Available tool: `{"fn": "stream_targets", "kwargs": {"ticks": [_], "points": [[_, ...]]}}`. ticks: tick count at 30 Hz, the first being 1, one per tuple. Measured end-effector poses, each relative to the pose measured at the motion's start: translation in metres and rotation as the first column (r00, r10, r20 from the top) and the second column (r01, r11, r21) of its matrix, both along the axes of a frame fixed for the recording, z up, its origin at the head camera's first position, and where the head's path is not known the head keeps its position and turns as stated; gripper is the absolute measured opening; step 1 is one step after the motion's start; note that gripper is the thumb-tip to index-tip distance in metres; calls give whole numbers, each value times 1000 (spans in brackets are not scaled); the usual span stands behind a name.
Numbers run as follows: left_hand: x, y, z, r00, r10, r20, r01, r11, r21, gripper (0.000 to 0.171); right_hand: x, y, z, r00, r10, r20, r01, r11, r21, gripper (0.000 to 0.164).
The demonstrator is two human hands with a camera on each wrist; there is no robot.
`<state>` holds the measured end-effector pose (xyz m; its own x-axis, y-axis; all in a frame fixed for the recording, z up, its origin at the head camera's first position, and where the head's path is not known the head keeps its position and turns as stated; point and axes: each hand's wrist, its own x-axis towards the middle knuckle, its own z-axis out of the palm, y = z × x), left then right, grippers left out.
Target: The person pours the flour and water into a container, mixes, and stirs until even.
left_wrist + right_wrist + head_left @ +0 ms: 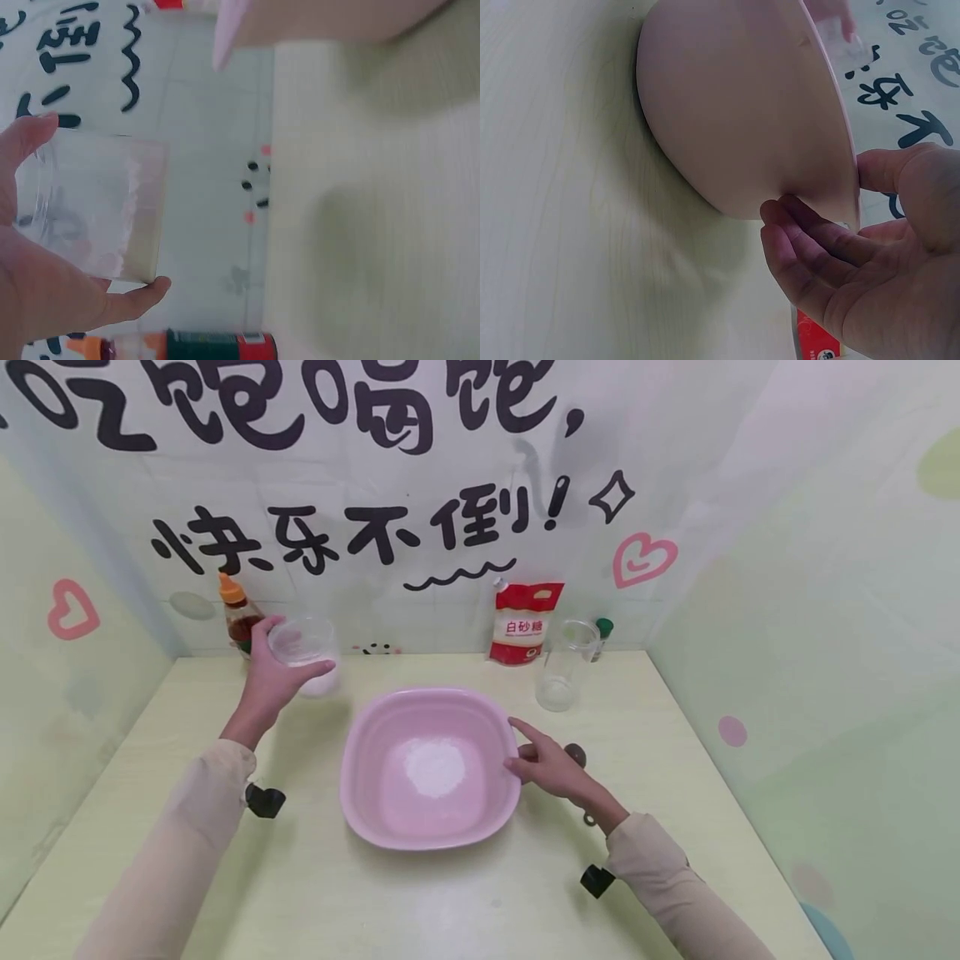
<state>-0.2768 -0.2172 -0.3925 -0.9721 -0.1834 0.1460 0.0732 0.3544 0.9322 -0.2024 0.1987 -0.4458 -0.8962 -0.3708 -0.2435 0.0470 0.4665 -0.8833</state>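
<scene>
Left hand point(273, 675) gripping clear container point(318, 639), pale contents point(318, 684) settling low, hovering left of pink basin point(378, 777); level hold suiting loose load. Right hand point(551, 766) pinching basin's right rim; basin resting on table point(322, 893), white powder point(436, 767) inside; firm bracing limiting slip.

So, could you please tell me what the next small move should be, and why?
I would probably lower the clear container onto the table: the left hand holds it roughly upright and raised, not over the pink basin. White material lies in the basin, whose rim the right hand grips, seemingly for steadiness.
</scene>
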Motion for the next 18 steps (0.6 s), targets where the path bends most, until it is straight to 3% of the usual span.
{"fn": "stream_targets", "kwargs": {"ticks": [12, 18], "points": [[-14, -40, -50, 996, 51, 73, -45, 996, -81, 111, 0, -1, 1, 1000, 7, 4, -7, 1000, 4, 73], [-18, -58, -73, 994, 61, 93, -53, 995, -81, 112, 1, -1, 2, 1000, 7, 1, -7, 1000, -8, 74]]}}
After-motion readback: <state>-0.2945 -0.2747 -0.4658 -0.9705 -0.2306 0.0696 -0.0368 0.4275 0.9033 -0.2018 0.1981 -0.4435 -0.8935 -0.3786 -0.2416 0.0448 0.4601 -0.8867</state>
